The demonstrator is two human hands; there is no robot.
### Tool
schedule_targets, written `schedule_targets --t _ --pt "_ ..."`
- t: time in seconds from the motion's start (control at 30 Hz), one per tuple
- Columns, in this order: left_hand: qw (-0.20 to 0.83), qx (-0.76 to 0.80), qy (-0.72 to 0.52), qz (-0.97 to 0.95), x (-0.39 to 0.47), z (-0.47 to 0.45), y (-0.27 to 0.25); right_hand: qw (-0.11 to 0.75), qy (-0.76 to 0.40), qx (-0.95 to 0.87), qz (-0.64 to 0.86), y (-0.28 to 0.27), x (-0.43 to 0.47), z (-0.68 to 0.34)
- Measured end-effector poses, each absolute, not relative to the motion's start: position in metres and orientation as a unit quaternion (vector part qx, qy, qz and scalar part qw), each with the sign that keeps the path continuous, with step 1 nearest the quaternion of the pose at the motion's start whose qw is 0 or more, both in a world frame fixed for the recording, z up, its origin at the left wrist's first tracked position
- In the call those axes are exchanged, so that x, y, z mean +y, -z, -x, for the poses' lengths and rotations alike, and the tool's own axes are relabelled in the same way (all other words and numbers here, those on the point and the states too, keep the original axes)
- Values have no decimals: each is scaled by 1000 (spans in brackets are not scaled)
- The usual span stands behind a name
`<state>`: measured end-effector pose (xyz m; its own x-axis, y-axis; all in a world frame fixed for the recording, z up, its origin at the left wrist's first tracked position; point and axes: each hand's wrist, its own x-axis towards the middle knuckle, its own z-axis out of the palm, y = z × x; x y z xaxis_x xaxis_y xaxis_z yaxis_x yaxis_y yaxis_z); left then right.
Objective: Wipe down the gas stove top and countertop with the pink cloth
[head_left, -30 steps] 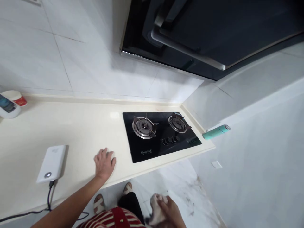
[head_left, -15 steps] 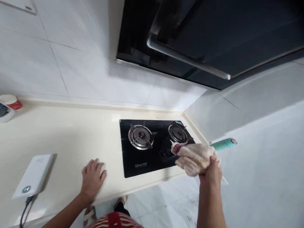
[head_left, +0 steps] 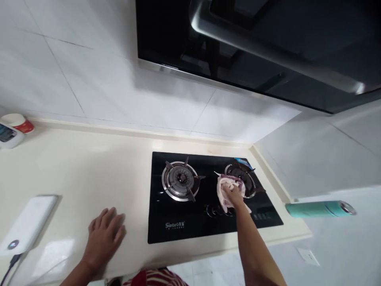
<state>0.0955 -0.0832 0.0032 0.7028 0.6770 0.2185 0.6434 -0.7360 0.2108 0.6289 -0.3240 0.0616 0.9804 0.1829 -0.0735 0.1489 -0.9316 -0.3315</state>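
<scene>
The fingers of the right hand (head_left: 235, 197) were bent into a crumpled pale cloth (head_left: 222, 195), gripping it from above. The cloth lay directly beneath and around them on the black stove (head_left: 190, 220), between the two burners, at the left edge of the right burner (head_left: 249, 176). Bunched up, it showed no clear long axis. The left hand (head_left: 102, 236), well apart from the cloth, rested on the surface (head_left: 89, 171) left of the stove, fingers loosely spread, nothing grasped.

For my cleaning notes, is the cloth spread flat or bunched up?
Bunched up: the cloth gathers in rumpled folds at the right hand, over the black cooktop.
</scene>
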Motion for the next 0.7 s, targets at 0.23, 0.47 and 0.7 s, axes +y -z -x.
schedule_targets --t 0.23,0.47,0.7 --pt "49 355 -142 -923 -84 -95 0 73 -98 -197 973 -34 -235 -635" --pt "49 354 -146 -922 -84 -94 -6 20 -162 -347 923 -57 -188 -663" --pt "56 359 -146 -920 -86 -97 -8 -17 -152 -351 924 -65 -239 -613"
